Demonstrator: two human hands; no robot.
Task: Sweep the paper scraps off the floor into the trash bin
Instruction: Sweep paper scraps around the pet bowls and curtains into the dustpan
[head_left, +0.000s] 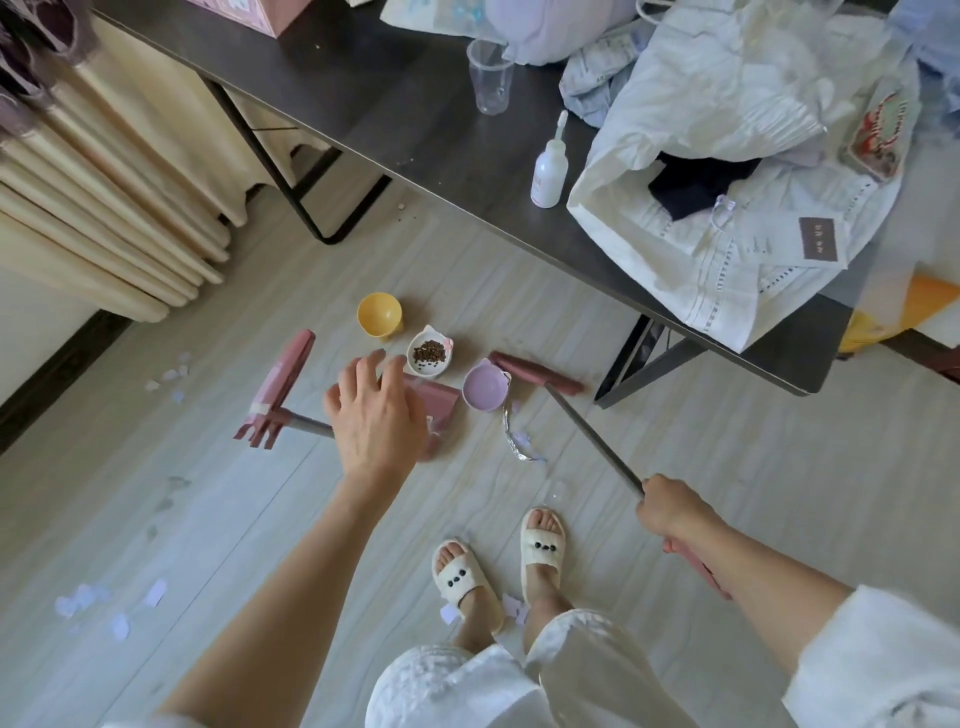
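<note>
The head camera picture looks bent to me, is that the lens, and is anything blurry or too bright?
Head view: yes, wide-angle distortion bows the dark table's edge. Soft daylight, only faint shadows on the floor. The white bag looks nearly washed out. The left hand is slightly motion-blurred; the right hand, gripping the broom handle, looks sharper.

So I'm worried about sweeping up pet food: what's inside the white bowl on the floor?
The white bowl holds a small heap of brown kibble, with a few dark pieces lower down. White bottom shows around the heap; what lies beneath it is covered.
</note>
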